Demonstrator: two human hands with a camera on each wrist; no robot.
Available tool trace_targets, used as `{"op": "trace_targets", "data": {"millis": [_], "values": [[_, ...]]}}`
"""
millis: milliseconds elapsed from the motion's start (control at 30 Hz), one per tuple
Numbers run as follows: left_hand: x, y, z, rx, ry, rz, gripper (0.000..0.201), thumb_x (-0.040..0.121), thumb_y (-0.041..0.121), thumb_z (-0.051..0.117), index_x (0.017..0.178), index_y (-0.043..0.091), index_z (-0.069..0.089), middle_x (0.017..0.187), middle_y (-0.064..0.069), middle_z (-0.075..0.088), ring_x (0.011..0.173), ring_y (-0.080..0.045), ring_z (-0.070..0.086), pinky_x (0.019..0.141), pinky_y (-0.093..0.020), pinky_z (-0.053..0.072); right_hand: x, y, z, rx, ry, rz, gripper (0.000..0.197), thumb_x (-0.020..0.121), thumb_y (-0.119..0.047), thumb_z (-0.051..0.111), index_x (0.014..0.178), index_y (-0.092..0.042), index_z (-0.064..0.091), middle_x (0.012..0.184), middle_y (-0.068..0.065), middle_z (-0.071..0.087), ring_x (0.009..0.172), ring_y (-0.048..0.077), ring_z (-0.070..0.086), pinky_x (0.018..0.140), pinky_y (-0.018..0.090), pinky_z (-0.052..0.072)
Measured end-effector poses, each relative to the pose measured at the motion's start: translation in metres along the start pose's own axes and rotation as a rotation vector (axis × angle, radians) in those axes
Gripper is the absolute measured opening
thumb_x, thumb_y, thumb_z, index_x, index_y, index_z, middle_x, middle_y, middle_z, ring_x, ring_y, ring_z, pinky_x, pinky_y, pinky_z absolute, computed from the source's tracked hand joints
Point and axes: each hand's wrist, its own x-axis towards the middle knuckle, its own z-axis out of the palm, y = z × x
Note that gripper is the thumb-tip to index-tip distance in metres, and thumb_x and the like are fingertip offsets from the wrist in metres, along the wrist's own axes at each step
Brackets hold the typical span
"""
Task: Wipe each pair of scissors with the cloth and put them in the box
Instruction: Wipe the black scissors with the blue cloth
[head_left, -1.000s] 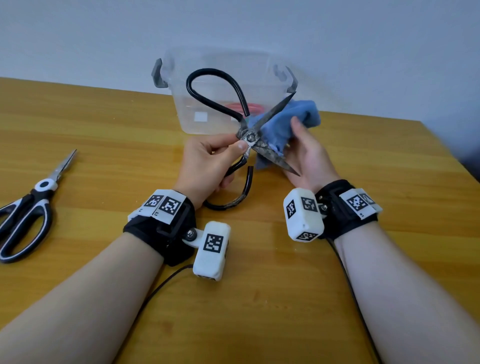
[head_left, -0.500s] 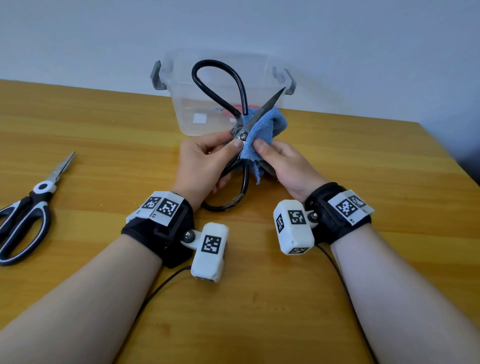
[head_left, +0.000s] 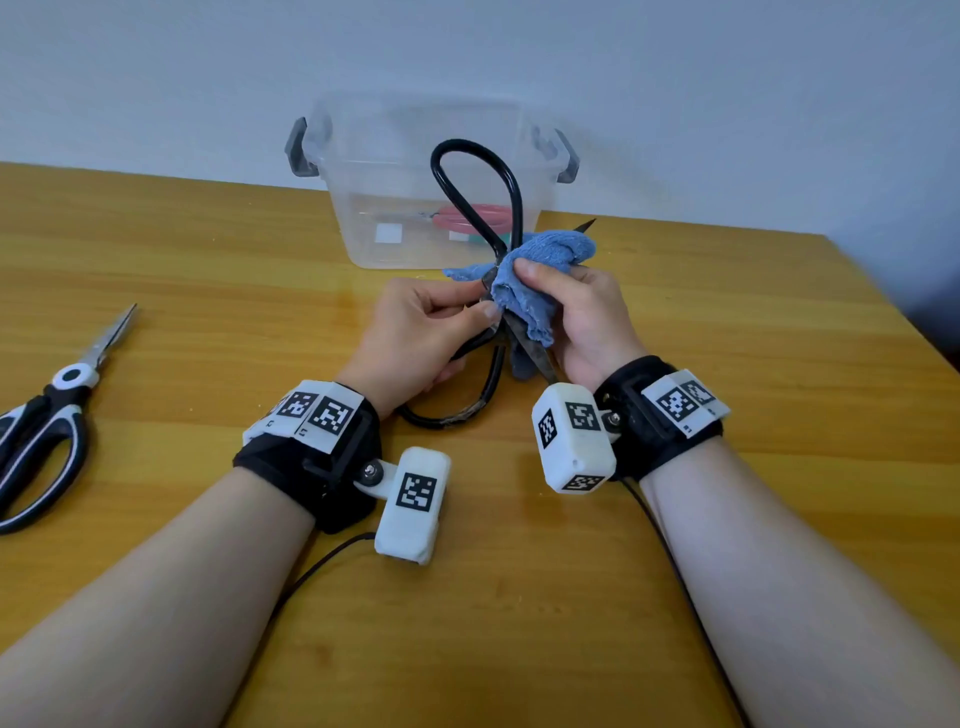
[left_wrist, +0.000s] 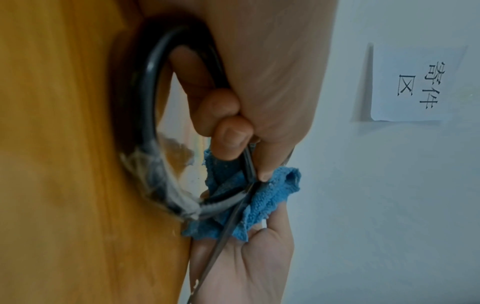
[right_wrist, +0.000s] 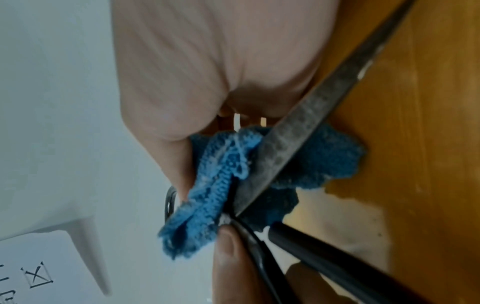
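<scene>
Left hand (head_left: 423, 332) had its fingers clamped on the big black iron loop-handled scissors (head_left: 475, 202) over the wooden table (head_left: 208, 260), near the clear plastic box (head_left: 363, 171); right hand (head_left: 587, 322) pinched the blue terry cloth (head_left: 535, 260) around the pivot.

light: even, soft, bright; head view
glare: pale sheen on desk (head_left: 332, 291) nr box (head_left: 363, 156)
shadows: faint, under wrists
edges: head view bows outward
wrist views: v. close, soft, motion blur, grainy

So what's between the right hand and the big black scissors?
The blue cloth: the right hand presses it around the black scissors near the pivot, clearest in the head view.
</scene>
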Motion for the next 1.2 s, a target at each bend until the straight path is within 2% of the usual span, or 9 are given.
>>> {"op": "trace_targets", "data": {"millis": [233, 333, 500, 567, 633, 800, 933, 1067, 1200], "values": [[0.002, -0.003, 0.000, 0.008, 0.023, -0.041, 0.019, 0.099, 0.015, 0.069, 0.116, 0.012, 0.076, 0.054, 0.005, 0.058, 0.037, -0.014, 0.034, 0.039, -0.020, 0.034, 0.007, 0.001, -0.006, 0.161, 0.121, 0.021, 0.041, 0.086, -0.013, 0.076, 0.117, 0.012, 0.066, 0.120, 0.032, 0.067, 0.111, 0.046, 0.067, 0.100, 0.058, 0.052], [0.000, 0.000, 0.000, 0.037, 0.017, -0.028, 0.017, 0.097, 0.017, 0.072, 0.092, 0.033, 0.076, 0.062, -0.013, 0.062, 0.038, -0.014, 0.037, 0.038, -0.021, 0.037, 0.014, -0.003, -0.017, 0.305, 0.199, 0.041, 0.067, 0.081, -0.023, 0.082, 0.133, 0.010, 0.058, 0.132, 0.031, 0.062, 0.122, 0.047, 0.061, 0.106, 0.061, 0.047], [0.000, -0.003, -0.003, 0.024, 0.049, -0.034, 0.016, 0.097, 0.020, 0.071, 0.111, 0.014, 0.076, 0.052, 0.009, 0.059, 0.035, -0.013, 0.037, 0.037, -0.020, 0.034, 0.019, -0.010, -0.044, 0.402, 0.211, 0.010, 0.035, 0.102, -0.030, 0.058, 0.116, -0.001, 0.071, 0.117, 0.019, 0.072, 0.098, 0.034, 0.072, 0.076, 0.043, 0.060], [0.001, -0.004, -0.004, 0.007, 0.108, -0.028, 0.014, 0.097, 0.019, 0.071, 0.111, 0.016, 0.075, 0.051, 0.002, 0.052, 0.034, -0.014, 0.035, 0.036, -0.020, 0.032, 0.017, -0.011, -0.043, 0.379, 0.174, 0.018, 0.037, 0.102, -0.033, 0.058, 0.119, -0.002, 0.070, 0.120, 0.019, 0.070, 0.097, 0.035, 0.070, 0.070, 0.042, 0.058], [0.001, -0.002, -0.003, -0.036, 0.152, -0.007, 0.011, 0.098, 0.018, 0.071, 0.101, 0.028, 0.073, 0.060, -0.011, 0.045, 0.036, -0.017, 0.034, 0.035, -0.019, 0.029, 0.014, -0.011, -0.034, 0.274, 0.147, 0.042, 0.049, 0.094, -0.033, 0.069, 0.123, 0.005, 0.066, 0.127, 0.026, 0.066, 0.103, 0.043, 0.068, 0.074, 0.048, 0.059], [0.001, -0.001, -0.003, -0.086, 0.206, 0.028, 0.012, 0.098, 0.015, 0.069, 0.109, 0.017, 0.072, 0.062, -0.014, 0.046, 0.035, -0.017, 0.035, 0.034, -0.018, 0.028, 0.001, -0.005, -0.007, -0.333, -0.131, 0.017, 0.029, 0.093, -0.027, 0.072, 0.100, 0.000, 0.072, 0.092, 0.028, 0.071, 0.076, 0.041, 0.067, 0.067, 0.047, 0.058], [0.001, -0.001, -0.002, -0.110, 0.280, 0.036, 0.006, 0.097, 0.015, 0.071, 0.103, 0.015, 0.072, 0.051, -0.008, 0.049, 0.030, -0.016, 0.036, 0.037, -0.021, 0.032, 0.000, 0.002, -0.002, -0.447, -0.187, -0.008, 0.055, 0.074, -0.045, 0.079, 0.100, 0.002, 0.073, 0.106, 0.036, 0.068, 0.099, 0.064, 0.059, 0.086, 0.074, 0.047], [0.004, 0.000, -0.004, -0.188, 0.421, 0.011, 0.007, 0.095, 0.017, 0.074, 0.094, 0.023, 0.072, 0.046, 0.007, 0.043, 0.034, -0.015, 0.034, 0.040, -0.022, 0.036, 0.001, 0.000, -0.009, -0.449, -0.216, 0.001, 0.031, 0.078, -0.037, 0.079, 0.093, -0.009, 0.077, 0.098, 0.017, 0.077, 0.092, 0.034, 0.073, 0.091, 0.057, 0.056], [0.003, 0.003, -0.005, -0.237, 0.521, 0.000, 0.007, 0.095, 0.018, 0.073, 0.102, 0.018, 0.072, 0.046, 0.010, 0.043, 0.036, -0.013, 0.036, 0.039, -0.021, 0.039, 0.002, 0.002, -0.015, -0.342, -0.178, 0.012, 0.024, 0.085, -0.024, 0.072, 0.096, -0.003, 0.072, 0.097, 0.018, 0.074, 0.092, 0.033, 0.070, 0.086, 0.048, 0.057]]}}
